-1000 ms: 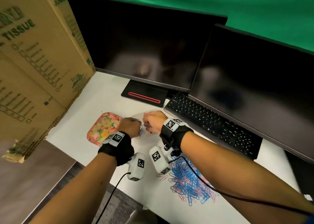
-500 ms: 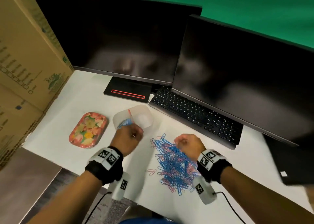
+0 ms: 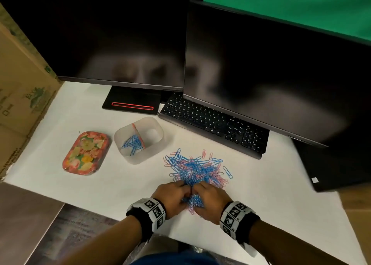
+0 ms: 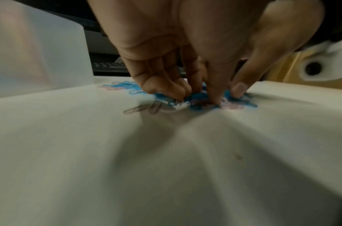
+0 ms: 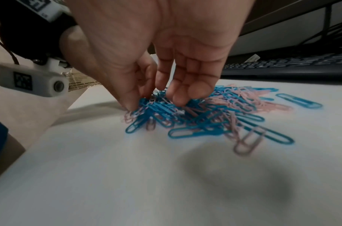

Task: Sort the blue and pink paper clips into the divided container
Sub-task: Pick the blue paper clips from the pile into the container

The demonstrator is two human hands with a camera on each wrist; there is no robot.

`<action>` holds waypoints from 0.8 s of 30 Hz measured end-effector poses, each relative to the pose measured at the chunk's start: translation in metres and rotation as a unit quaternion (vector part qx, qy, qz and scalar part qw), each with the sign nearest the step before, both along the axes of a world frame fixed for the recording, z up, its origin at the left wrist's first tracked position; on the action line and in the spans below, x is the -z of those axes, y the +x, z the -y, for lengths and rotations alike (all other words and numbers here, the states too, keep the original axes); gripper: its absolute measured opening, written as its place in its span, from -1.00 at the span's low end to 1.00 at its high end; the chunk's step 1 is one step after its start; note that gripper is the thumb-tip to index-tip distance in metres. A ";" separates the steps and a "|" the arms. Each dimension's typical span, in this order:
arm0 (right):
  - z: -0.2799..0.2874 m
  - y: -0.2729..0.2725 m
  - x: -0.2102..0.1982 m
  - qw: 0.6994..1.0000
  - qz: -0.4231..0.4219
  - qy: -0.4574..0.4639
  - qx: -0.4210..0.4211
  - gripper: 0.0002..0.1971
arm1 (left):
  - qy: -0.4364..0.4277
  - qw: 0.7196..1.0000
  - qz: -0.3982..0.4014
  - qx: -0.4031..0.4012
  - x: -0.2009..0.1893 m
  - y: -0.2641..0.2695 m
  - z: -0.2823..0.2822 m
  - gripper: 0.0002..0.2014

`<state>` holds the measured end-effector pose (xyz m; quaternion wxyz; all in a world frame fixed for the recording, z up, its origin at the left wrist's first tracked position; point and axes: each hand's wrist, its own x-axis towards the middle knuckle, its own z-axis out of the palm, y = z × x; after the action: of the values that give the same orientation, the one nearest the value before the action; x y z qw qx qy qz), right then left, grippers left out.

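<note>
A heap of blue and pink paper clips (image 3: pixel 197 169) lies on the white table, right of a translucent divided container (image 3: pixel 155 144). Its left compartment holds several blue clips (image 3: pixel 132 144) beside a pink divider (image 3: pixel 138 134); the right compartment looks bare. Both hands work the heap's near edge, side by side. My left hand (image 3: pixel 174 194) curls its fingers (image 4: pixel 166 87) down into blue clips (image 4: pixel 197 99) and pinches at them. My right hand (image 5: pixel 147 99) has thumb and bent fingers (image 5: pixel 178 97) closing on tangled clips (image 5: pixel 156 110). Which clips each hand holds is hidden.
A flowered oval tray (image 3: pixel 86 153) lies left of the container. A black keyboard (image 3: pixel 214 124) and two dark monitors (image 3: pixel 271 79) stand behind the heap. Cardboard boxes (image 3: pixel 22 87) wall the left side. A single blue clip (image 3: pixel 227 172) lies just right of the heap.
A second ago both hands were at the container. The right hand reached the heap first; the left hand has since left the container and joined it at the near edge.
</note>
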<state>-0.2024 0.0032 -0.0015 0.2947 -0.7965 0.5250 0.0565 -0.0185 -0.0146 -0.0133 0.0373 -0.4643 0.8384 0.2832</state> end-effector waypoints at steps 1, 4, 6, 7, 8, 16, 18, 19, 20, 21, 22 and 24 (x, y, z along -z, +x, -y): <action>-0.001 -0.004 0.002 1.000 -0.002 -0.003 -0.002 -0.59 | -0.005 1.000 0.002 -0.009 0.001 0.001 0.001 -0.86; -0.004 -0.019 0.010 1.000 -0.006 -0.018 0.001 -0.70 | -0.011 0.999 0.005 -0.043 0.004 0.006 0.007 -0.90; -0.001 -0.027 0.014 0.999 -0.002 -0.023 0.024 -0.75 | -0.013 0.998 0.003 -0.061 0.007 0.010 0.010 -0.90; 0.001 -0.030 0.014 0.999 0.003 -0.026 0.037 -0.76 | -0.017 0.998 0.001 -0.067 0.008 0.010 0.012 -0.90; 0.004 -0.032 0.015 0.998 0.010 -0.031 0.048 -0.77 | -0.024 0.997 0.000 -0.072 0.008 0.010 0.013 -0.89; 0.018 -0.046 0.018 0.989 0.065 -0.015 0.130 -0.88 | 0.056 0.974 -0.119 -0.185 -0.003 0.012 0.025 -0.90; 0.022 -0.048 0.016 0.983 0.085 -0.006 0.161 -0.86 | 0.089 0.957 -0.163 -0.225 -0.004 0.013 0.028 -0.81; 0.024 -0.049 0.014 0.979 0.092 0.002 0.181 -0.85 | 0.096 0.951 -0.169 -0.239 -0.004 0.014 0.029 -0.78; 0.026 -0.050 0.013 0.975 0.099 0.011 0.201 -0.85 | 0.098 0.950 -0.165 -0.247 -0.005 0.015 0.030 -0.78; 0.027 -0.051 0.012 0.969 0.108 0.022 0.219 -0.85 | 0.097 0.950 -0.156 -0.250 -0.004 0.015 0.032 -0.77; 0.029 -0.051 0.012 0.963 0.120 0.034 0.237 -0.85 | 0.098 0.951 -0.150 -0.252 -0.002 0.016 0.033 -0.76; 0.031 -0.051 0.012 0.945 0.156 0.062 0.282 -0.86 | 0.105 0.952 -0.136 -0.252 0.000 0.018 0.035 -0.73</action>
<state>-0.2539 -0.0280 -0.0136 0.4256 -0.5950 0.6709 -0.1210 -0.0001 -0.0497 -0.0129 -0.1016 -0.6110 0.6569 0.4300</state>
